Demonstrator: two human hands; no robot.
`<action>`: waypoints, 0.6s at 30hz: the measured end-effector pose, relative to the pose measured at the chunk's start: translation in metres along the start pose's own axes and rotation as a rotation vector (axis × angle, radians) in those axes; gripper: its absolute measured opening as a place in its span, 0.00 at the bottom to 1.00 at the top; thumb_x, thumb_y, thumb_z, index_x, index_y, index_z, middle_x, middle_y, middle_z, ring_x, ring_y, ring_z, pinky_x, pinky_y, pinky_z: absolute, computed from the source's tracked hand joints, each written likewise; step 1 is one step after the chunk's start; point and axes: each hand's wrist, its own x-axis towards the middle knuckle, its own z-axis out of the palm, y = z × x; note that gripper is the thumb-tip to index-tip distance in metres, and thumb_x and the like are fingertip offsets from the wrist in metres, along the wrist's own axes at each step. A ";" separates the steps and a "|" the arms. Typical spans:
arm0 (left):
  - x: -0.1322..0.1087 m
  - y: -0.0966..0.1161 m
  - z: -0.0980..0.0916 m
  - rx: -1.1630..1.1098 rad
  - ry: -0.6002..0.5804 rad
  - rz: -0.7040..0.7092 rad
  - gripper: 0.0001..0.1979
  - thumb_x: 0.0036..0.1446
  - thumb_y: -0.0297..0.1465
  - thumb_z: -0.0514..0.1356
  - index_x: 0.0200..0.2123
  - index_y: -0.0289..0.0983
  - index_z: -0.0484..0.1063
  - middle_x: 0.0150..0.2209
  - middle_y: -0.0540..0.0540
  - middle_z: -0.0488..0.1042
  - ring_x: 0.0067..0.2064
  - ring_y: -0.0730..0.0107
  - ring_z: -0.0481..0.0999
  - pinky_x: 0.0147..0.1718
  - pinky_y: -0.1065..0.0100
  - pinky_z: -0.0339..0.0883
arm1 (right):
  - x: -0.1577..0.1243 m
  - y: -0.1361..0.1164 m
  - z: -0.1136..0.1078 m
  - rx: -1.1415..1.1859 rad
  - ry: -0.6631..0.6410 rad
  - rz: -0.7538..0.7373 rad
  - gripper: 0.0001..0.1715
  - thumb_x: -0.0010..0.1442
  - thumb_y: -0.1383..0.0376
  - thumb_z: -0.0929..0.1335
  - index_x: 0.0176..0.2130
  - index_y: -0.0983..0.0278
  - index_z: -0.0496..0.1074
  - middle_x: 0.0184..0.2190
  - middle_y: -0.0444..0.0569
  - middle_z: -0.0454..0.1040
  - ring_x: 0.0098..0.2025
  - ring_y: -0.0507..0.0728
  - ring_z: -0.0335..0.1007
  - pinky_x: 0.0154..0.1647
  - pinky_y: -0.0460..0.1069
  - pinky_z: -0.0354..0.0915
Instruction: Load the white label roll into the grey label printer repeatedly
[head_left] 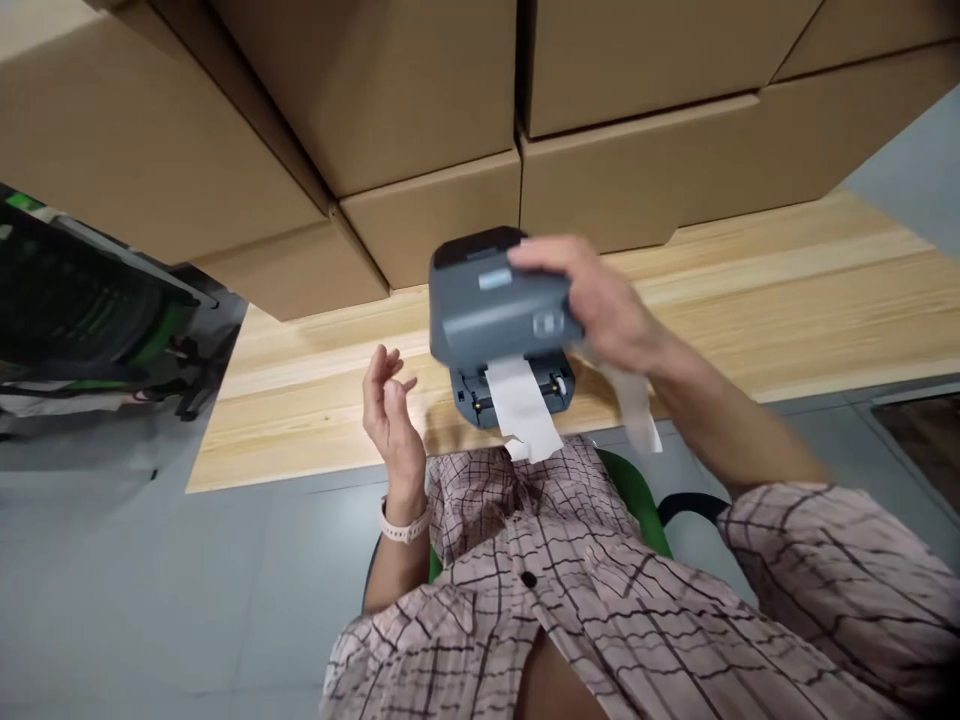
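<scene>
A dark grey label printer point(487, 320) stands near the front edge of the wooden table, its lid raised a little above the base. White label paper point(525, 410) comes out of its front and hangs toward my lap, with a torn or curled end. My right hand point(607, 305) grips the right side of the lid, its fingers over the top. Below that hand dangles a second strip of white paper point(636, 405), blurred; its upper end is hidden. My left hand point(391, 415) is raised left of the printer, fingers apart, holding nothing.
Large cardboard boxes point(427, 90) are stacked along the back of the wooden table point(300, 400), close behind the printer. A green chair point(634, 495) is under me. At the far left stands a dark and green chair-like object point(82, 300) on the grey floor.
</scene>
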 end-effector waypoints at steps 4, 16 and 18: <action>-0.005 0.009 0.023 0.094 -0.067 0.340 0.24 0.76 0.43 0.51 0.66 0.44 0.74 0.66 0.42 0.76 0.70 0.56 0.72 0.68 0.49 0.69 | -0.064 -0.017 0.020 -0.216 -0.114 0.020 0.25 0.81 0.54 0.57 0.63 0.55 0.77 0.69 0.49 0.74 0.75 0.63 0.64 0.76 0.68 0.60; -0.025 -0.007 0.033 0.184 -0.235 0.559 0.22 0.75 0.32 0.48 0.56 0.47 0.82 0.56 0.47 0.85 0.72 0.53 0.72 0.70 0.40 0.64 | -0.078 -0.019 0.038 -0.208 -0.055 0.126 0.28 0.80 0.57 0.55 0.70 0.53 0.70 0.78 0.45 0.58 0.81 0.63 0.50 0.80 0.71 0.54; -0.024 -0.006 0.030 0.164 -0.253 0.522 0.21 0.74 0.33 0.49 0.53 0.46 0.83 0.55 0.47 0.85 0.71 0.53 0.74 0.68 0.40 0.66 | -0.079 -0.018 0.040 -0.203 -0.060 0.133 0.28 0.79 0.57 0.55 0.69 0.54 0.71 0.78 0.45 0.58 0.81 0.63 0.50 0.80 0.71 0.54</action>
